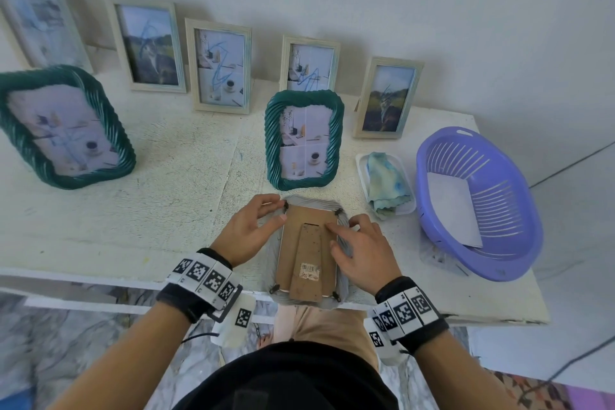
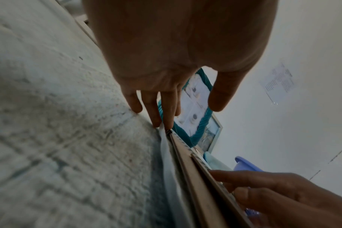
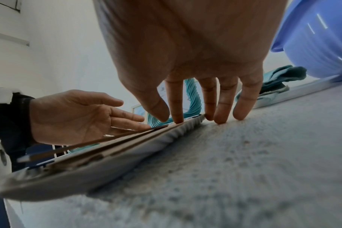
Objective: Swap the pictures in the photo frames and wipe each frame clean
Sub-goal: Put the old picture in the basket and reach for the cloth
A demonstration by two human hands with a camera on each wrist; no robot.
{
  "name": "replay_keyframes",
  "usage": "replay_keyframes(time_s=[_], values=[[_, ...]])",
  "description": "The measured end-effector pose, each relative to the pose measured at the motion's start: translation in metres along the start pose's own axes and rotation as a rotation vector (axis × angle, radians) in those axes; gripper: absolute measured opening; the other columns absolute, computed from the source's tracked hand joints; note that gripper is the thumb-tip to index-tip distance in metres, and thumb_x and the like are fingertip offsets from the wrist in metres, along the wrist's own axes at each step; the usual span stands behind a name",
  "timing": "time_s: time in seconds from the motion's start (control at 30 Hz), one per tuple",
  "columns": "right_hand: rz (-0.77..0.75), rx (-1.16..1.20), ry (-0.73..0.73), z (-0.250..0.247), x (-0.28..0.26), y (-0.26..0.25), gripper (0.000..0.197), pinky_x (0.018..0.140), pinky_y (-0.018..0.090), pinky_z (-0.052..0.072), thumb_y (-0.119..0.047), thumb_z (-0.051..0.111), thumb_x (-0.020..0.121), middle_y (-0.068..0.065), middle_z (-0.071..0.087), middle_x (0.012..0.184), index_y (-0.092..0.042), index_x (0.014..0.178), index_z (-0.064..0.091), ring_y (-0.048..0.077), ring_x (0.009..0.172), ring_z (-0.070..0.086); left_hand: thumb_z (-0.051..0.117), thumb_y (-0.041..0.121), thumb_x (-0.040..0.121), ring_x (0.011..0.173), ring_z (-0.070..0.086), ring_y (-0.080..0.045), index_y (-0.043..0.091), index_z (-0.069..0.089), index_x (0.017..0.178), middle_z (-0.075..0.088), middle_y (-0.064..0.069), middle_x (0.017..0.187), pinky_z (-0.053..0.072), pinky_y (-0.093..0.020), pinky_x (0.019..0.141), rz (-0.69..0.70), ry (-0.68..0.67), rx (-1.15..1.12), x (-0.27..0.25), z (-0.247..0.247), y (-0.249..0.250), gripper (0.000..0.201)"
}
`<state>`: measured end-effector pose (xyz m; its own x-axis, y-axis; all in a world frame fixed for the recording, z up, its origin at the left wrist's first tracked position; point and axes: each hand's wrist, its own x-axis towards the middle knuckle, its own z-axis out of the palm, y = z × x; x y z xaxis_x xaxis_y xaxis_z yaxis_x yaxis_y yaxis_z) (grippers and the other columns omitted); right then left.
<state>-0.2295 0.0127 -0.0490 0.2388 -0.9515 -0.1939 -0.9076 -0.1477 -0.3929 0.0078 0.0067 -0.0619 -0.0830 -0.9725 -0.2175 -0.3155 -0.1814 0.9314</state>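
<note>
A grey ribbed photo frame (image 1: 345, 245) lies face down at the table's front edge, its brown cardboard back (image 1: 293, 243) and folded stand (image 1: 307, 263) facing up. My left hand (image 1: 278, 210) touches the frame's far-left corner beside a black clip (image 1: 285, 205), thumb on the cardboard. My right hand (image 1: 336, 236) rests on the right side, index finger on the back near the stand's top and the other fingers over the rim. In the wrist views the fingers of my left hand (image 2: 172, 111) and right hand (image 3: 170, 118) are fairly straight. A cloth (image 1: 387, 180) lies in a white tray.
A green twisted frame (image 1: 304, 140) stands right behind the face-down one, another (image 1: 63, 126) at the left. Several pale frames (image 1: 218, 66) lean along the wall. A purple basket (image 1: 479, 200) holding white paper sits at the right, by the table's edge (image 1: 499, 316).
</note>
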Motion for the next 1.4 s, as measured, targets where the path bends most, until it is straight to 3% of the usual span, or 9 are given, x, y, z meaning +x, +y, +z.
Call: replay_keyframes(time_s=[0.17,0.37,0.5,0.63,0.73,0.9,1.1,1.27,1.4], values=[[-0.003,0.000,-0.012,-0.002,0.001,-0.001,0.050,0.080,0.038,0.048,-0.046,0.039,0.085,0.003,0.044,0.109,-0.035,0.131,0.056,0.024,0.098,0.046,0.062,0.024,0.094,0.123,0.051,0.001,0.015,0.051,0.130,0.059,0.004,0.133,0.037,-0.016,0.102,0.030,-0.010,0.007,0.002,0.005,-0.001,0.039],[-0.006,-0.007,-0.010,-0.002,0.002,0.000,0.050,0.079,0.037,0.048,-0.046,0.039,0.085,0.003,0.044,0.108,-0.035,0.130,0.057,0.024,0.097,0.047,0.055,0.042,0.081,0.129,0.047,-0.002,0.018,0.047,0.135,0.053,0.005,0.139,0.038,-0.030,0.110,0.024,-0.062,0.038,-0.004,0.012,0.000,0.059],[-0.014,-0.029,-0.017,-0.003,0.002,-0.001,0.051,0.080,0.039,0.049,-0.047,0.036,0.085,0.003,0.044,0.109,-0.036,0.131,0.056,0.025,0.099,0.048,0.059,0.026,0.094,0.129,0.048,-0.005,0.016,0.048,0.132,0.054,0.002,0.138,0.037,-0.024,0.107,0.091,-0.047,0.119,-0.005,0.010,-0.001,0.041],[-0.013,-0.091,0.006,-0.003,-0.002,-0.002,0.048,0.082,0.038,0.047,-0.044,0.039,0.087,0.006,0.044,0.118,-0.037,0.131,0.054,0.028,0.104,0.045,0.061,0.011,0.089,0.098,0.064,-0.014,0.018,0.055,0.115,0.059,0.001,0.115,0.054,-0.037,0.086,0.190,0.179,0.322,-0.011,0.011,-0.004,0.028],[-0.046,-0.121,0.095,0.004,-0.009,-0.011,0.041,0.078,0.038,0.046,-0.042,0.043,0.087,0.008,0.046,0.118,-0.030,0.123,0.060,0.030,0.102,0.046,0.066,0.017,0.084,0.078,0.064,-0.017,0.016,0.053,0.115,0.059,0.000,0.101,0.055,-0.043,0.077,0.071,0.203,0.427,-0.015,0.014,-0.006,0.034],[-0.087,0.010,0.082,0.012,-0.020,-0.031,0.054,0.081,0.034,0.045,-0.055,0.029,0.089,0.000,0.053,0.111,-0.026,0.122,0.060,0.021,0.097,0.047,0.064,0.015,0.087,0.074,0.062,-0.012,0.018,0.050,0.127,0.064,-0.003,0.097,0.053,-0.030,0.071,-0.046,0.150,0.294,-0.021,0.011,0.011,0.042],[-0.013,0.573,0.049,-0.014,-0.025,-0.046,0.048,0.074,0.009,0.046,-0.059,0.049,0.089,-0.011,0.064,0.107,-0.030,0.126,0.057,-0.001,0.093,0.060,0.061,0.016,0.093,0.079,0.070,-0.014,0.022,0.054,0.123,0.071,-0.003,0.098,0.060,-0.031,0.071,0.029,0.145,-0.128,-0.038,0.007,0.065,0.031],[0.141,1.014,-0.004,-0.040,-0.032,-0.045,0.036,0.069,0.041,0.060,-0.047,0.051,0.093,0.002,0.072,0.101,-0.026,0.120,0.059,0.021,0.086,0.071,0.044,-0.003,0.099,0.098,0.070,-0.022,0.008,0.053,0.130,0.069,-0.006,0.119,0.056,-0.029,0.086,0.171,-0.121,-0.349,-0.037,0.011,0.069,0.034],[0.160,1.128,-0.017,-0.046,-0.040,-0.035,0.032,0.070,0.045,0.059,-0.039,0.050,0.095,0.006,0.072,0.103,-0.019,0.118,0.061,0.028,0.089,0.071,0.045,-0.010,0.096,0.096,0.071,-0.022,0.006,0.058,0.124,0.070,-0.004,0.118,0.054,-0.025,0.082,0.147,-0.270,-0.352,-0.036,0.023,0.054,0.034]])
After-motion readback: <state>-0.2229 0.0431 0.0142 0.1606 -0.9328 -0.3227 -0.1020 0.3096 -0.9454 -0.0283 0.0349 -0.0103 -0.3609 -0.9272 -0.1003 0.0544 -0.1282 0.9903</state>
